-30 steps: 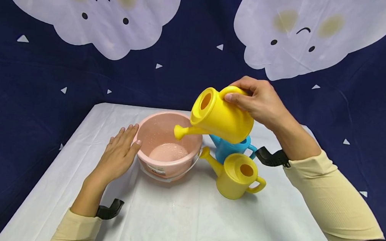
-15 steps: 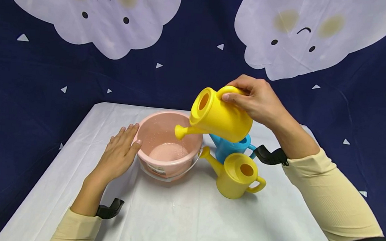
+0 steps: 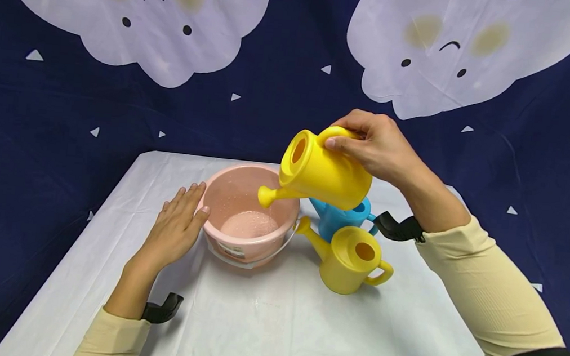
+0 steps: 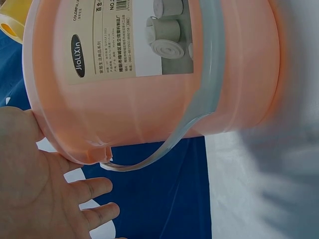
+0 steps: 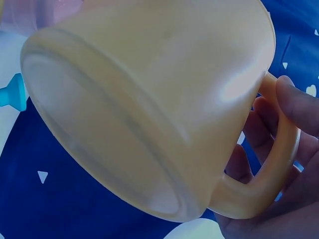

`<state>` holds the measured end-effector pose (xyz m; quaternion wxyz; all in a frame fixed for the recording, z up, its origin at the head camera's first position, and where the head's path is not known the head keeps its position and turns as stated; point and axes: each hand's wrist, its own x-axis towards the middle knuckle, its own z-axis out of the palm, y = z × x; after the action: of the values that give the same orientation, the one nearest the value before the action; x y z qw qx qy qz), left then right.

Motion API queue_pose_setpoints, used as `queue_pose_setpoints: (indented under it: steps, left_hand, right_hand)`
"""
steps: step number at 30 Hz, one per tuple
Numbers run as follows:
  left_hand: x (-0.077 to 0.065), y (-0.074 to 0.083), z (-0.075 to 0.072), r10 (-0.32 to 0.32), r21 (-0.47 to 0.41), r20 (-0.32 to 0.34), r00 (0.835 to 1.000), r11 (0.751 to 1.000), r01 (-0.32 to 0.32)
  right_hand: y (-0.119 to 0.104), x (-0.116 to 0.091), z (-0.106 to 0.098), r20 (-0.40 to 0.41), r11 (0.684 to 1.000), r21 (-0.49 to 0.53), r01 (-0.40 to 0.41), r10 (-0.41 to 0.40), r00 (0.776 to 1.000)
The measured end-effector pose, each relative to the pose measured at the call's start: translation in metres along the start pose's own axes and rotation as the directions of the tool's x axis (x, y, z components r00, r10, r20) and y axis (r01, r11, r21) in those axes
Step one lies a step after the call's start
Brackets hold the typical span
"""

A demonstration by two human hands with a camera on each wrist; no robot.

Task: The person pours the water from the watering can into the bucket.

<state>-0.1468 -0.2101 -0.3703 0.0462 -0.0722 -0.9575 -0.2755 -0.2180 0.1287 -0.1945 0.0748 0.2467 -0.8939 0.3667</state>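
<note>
My right hand (image 3: 376,146) grips the handle of a yellow watering can (image 3: 328,173), tilted with its spout (image 3: 266,195) down over the pink bucket (image 3: 254,243). In the right wrist view, the fingers curl through the can's handle (image 5: 279,164) and its base faces the camera. Drops and a little water show inside the bucket. My left hand (image 3: 174,227) rests its straight fingers against the bucket's left rim. In the left wrist view, that open palm (image 4: 30,184) lies at the rim, near where the pale bail handle (image 4: 199,99) joins it.
A second yellow watering can (image 3: 346,265) stands upright right of the bucket, its spout close to the bucket's side. Behind it is a blue watering can (image 3: 337,219), partly covered. All stand on a white-covered table (image 3: 251,328) before a dark blue cloud-patterned backdrop (image 3: 297,43).
The held watering can has shifted slightly left and tipped a touch further, with the right hand moving along. The left hand, bucket and other cans stay in place.
</note>
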Motion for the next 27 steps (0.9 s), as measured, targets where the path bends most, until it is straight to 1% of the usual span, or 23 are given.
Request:
queue_pose_setpoints:
  steps: [9, 27]
  left_hand:
    - [-0.0003, 0.0017, 0.0004, -0.007, 0.009, 0.005, 1.000, 1.000, 0.007]
    - [-0.0006, 0.0023, 0.0006, -0.012, -0.003, 0.003, 1.000, 1.000, 0.012]
  right_hand:
    - [-0.0020, 0.0027, 0.0000, 0.020, 1.000, -0.001, -0.010, 0.010, 1.000]
    - [-0.0031, 0.0101, 0.0022, 0.033, 0.999, 0.026, 0.038, -0.039, 0.999]
